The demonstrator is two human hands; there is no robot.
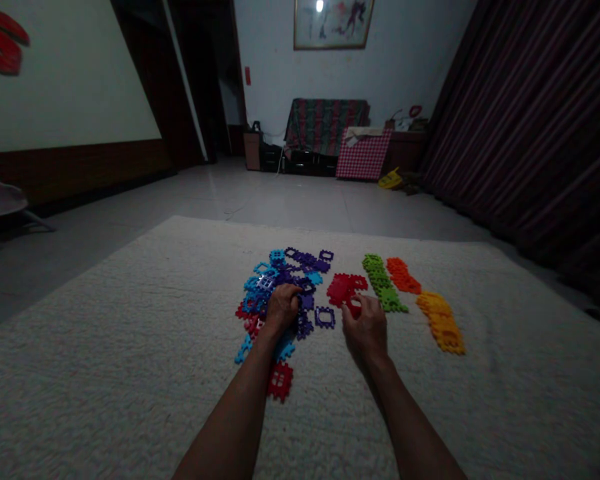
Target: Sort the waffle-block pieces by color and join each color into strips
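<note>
My left hand [282, 308] reaches into a mixed pile of notched plastic building tiles, fingers curled over purple tiles [307, 302]; what they hold, if anything, is hidden. Blue tiles [253, 283] lie on the pile's left side, and a red window tile [280, 381] lies at its near end. Pinched in my right hand [369, 325] is a red tile [354, 306], at the near edge of a small red group [341, 288]. Between the hands a purple square frame tile [325, 317] lies flat.
To the right are rows of green tiles [379, 279], orange tiles [404, 276] and yellow tiles [441, 323]. All rest on a pale quilted mat [180, 293]. A cloth-covered cabinet [325, 123] stands by the far wall, a dark curtain [525, 113] at right, a chair [0, 199] at left.
</note>
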